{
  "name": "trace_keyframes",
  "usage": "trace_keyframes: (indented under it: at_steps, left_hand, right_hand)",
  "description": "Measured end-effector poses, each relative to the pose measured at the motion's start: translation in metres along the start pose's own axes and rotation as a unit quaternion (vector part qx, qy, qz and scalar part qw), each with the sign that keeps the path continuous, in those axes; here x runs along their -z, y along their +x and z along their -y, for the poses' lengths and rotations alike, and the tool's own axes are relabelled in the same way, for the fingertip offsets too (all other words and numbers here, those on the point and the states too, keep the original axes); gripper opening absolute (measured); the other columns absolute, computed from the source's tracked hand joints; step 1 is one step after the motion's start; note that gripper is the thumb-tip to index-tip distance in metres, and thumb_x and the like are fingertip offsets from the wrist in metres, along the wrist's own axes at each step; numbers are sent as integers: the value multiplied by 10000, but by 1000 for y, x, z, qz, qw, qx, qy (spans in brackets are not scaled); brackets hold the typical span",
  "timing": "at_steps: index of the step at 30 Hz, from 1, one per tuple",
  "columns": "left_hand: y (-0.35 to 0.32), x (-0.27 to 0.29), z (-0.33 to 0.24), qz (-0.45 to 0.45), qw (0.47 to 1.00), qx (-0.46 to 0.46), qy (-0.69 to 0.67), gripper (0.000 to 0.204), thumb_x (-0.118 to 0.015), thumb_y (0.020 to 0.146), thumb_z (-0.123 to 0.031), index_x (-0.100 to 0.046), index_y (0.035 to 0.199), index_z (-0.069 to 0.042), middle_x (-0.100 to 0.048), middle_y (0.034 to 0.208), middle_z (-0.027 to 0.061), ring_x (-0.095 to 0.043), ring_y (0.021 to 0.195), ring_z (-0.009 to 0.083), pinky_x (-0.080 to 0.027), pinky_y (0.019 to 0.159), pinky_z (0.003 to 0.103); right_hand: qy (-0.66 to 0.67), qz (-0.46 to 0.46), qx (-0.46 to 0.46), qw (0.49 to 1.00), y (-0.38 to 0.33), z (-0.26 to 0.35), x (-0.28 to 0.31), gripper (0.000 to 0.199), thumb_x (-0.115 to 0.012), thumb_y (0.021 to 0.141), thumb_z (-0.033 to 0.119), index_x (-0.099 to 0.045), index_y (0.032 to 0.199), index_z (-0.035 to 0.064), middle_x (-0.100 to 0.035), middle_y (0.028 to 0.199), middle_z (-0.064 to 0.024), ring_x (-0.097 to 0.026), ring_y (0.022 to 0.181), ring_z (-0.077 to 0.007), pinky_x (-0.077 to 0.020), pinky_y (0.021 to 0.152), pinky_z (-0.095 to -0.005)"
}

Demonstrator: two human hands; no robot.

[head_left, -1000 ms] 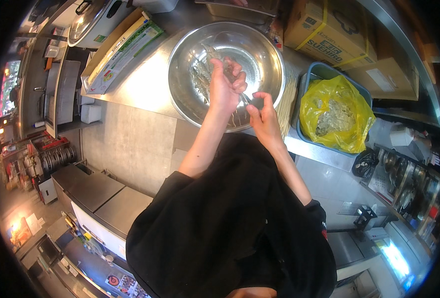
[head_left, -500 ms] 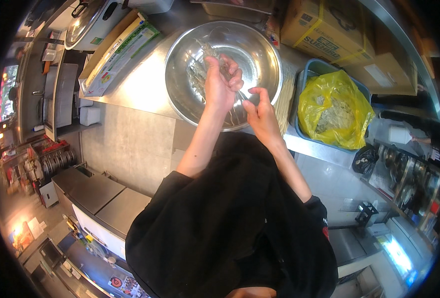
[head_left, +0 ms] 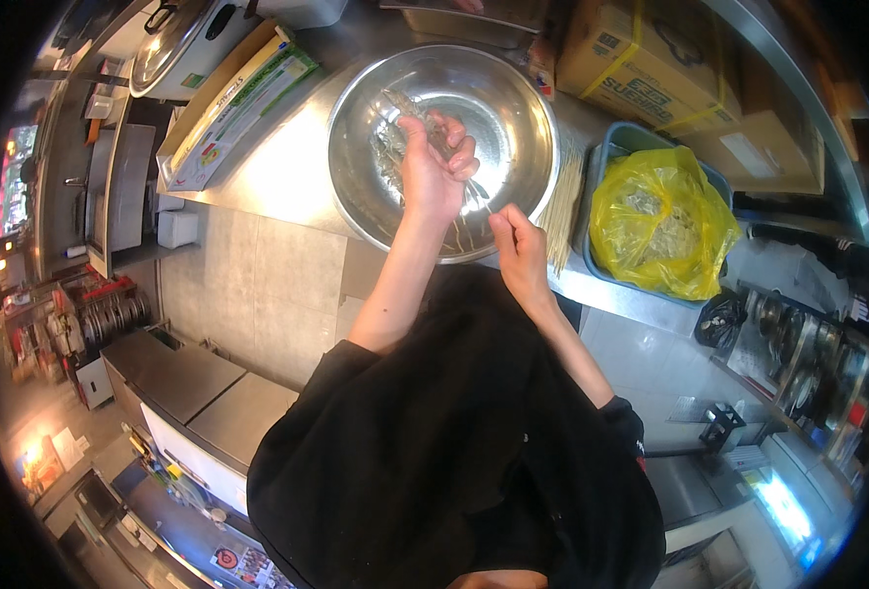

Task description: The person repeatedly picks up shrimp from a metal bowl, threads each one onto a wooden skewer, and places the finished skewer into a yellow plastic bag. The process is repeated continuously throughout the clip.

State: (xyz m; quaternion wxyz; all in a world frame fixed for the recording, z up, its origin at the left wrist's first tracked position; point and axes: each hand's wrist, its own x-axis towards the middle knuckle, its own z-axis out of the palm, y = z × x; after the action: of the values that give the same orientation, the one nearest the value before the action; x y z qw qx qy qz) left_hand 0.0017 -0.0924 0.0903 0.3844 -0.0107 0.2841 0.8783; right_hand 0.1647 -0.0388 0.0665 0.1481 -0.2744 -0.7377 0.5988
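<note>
My left hand is closed above the big steel bowl, wrapped round a greyish shrimp mostly hidden by my fingers. Several more grey, whiskery shrimp lie against the bowl's left inner wall. Over the bowl's near right rim, my right hand is pinched shut on the end of a thin skewer. The skewer runs up toward the left fist; its far end is hidden there. A bundle of tan wooden skewers lies beside the bowl on the right.
A blue bin lined with a yellow plastic bag of pale, greyish contents stands right of the skewers. Cardboard boxes are stacked behind it. Left of the bowl sits an open long carton; a steel tray is beyond.
My right hand has drawn slightly down and toward me, its fingers curling from a loose pinch into a tighter fist. My left hand has stayed almost in place.
</note>
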Motion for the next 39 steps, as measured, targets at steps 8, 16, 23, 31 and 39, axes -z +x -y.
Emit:
trace_keyframes:
  at_steps: [8,16,23,31,39]
  left_hand:
    - [-1,0,-9,25,999,-9,33,494,-347,974,-650,-453,1015,-170,-424,808,-9,-380,604,97,-275,518,223]
    - [-3,-3,-4,36,999,11,27,503,-327,975,-655,-446,1014,-168,-418,817,-9,-386,608,99,-271,507,226]
    - [-2,-6,-6,21,999,3,36,521,-327,964,-670,-444,1016,-165,-422,826,-6,-379,604,102,-265,508,231]
    - [-6,0,2,28,998,8,51,497,-339,966,-665,-428,1062,-185,-441,840,0,-404,619,121,-293,522,250]
    - [-5,-14,-11,-14,993,-71,97,437,-379,987,-617,-432,1057,-189,-451,851,8,-463,691,147,-350,534,264]
  right_hand:
    - [26,0,3,1000,9,11,-5,291,-569,995,174,-481,778,1,-314,587,-36,-301,561,-85,-285,496,-297]
    - [54,-6,0,999,9,14,-3,297,-574,990,154,-486,749,4,-321,589,-7,-302,572,-62,-282,495,-282]
    - [40,-20,1,999,7,3,0,249,-578,985,156,-556,778,20,-445,612,40,-409,583,-35,-328,524,-232]
    - [-1,-18,-6,1000,3,-15,-3,176,-610,959,112,-605,817,7,-505,616,22,-450,589,-43,-356,533,-232]
    - [70,-22,-38,997,-7,-15,0,126,-640,944,77,-621,851,-6,-521,610,45,-425,572,-25,-328,504,-227]
